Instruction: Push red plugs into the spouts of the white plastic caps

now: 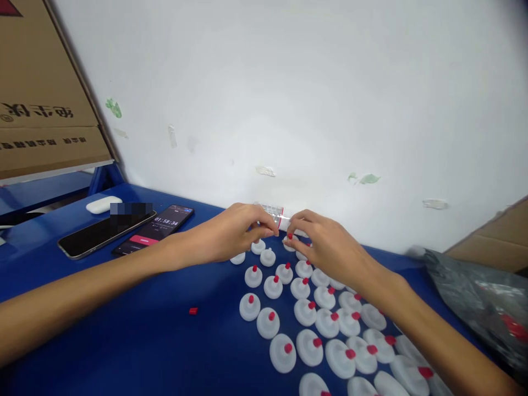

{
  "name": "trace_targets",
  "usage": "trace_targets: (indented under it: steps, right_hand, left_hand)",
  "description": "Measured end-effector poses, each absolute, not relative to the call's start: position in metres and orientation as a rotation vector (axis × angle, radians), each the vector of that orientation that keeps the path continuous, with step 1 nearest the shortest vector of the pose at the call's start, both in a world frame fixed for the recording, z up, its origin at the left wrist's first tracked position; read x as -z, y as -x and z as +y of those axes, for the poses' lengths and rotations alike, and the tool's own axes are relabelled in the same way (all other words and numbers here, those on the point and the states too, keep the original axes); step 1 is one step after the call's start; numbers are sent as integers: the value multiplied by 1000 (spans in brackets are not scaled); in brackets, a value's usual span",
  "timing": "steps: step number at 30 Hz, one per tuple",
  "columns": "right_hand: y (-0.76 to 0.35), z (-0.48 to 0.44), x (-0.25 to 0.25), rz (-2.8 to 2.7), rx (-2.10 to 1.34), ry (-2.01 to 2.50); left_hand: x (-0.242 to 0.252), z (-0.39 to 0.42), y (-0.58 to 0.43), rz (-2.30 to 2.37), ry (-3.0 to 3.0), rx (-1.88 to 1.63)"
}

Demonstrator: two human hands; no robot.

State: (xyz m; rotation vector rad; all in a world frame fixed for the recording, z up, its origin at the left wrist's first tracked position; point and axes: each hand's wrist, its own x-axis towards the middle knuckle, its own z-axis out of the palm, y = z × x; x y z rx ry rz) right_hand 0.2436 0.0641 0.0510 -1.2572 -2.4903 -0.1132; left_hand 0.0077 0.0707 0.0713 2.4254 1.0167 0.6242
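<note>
Many round white caps (249, 307), most with a small red tip, stand in rows on the blue table (124, 330). At the back of the rows, my right hand (315, 236) pinches the red tip (290, 236) on a white cap. My left hand (237, 231) is above a few white caps, one of them without a red tip (268, 257); its thumb and forefinger are close together, and what they hold, if anything, is too small to name. One loose red tip (193, 311) lies by itself left of the rows.
Two phones (107, 234) (159, 228) and a white case (104, 204) lie at the left. A clear packet (274, 213) is by the white wall (289, 99). Cardboard (45, 82) stands back left; a grey plastic bag (478, 297) with red pieces sits at the right.
</note>
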Motion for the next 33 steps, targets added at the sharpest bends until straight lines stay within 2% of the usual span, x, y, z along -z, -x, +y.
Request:
trace_targets:
  steps: [11,33]
  right_hand:
    - [-243,63,-51,-2612,138,1251]
    - [-240,58,-54,-2575,119,1224]
  left_hand:
    - [-45,68,-16,992,-2606,-527]
    - [-26,70,-20,884,-2600,-591]
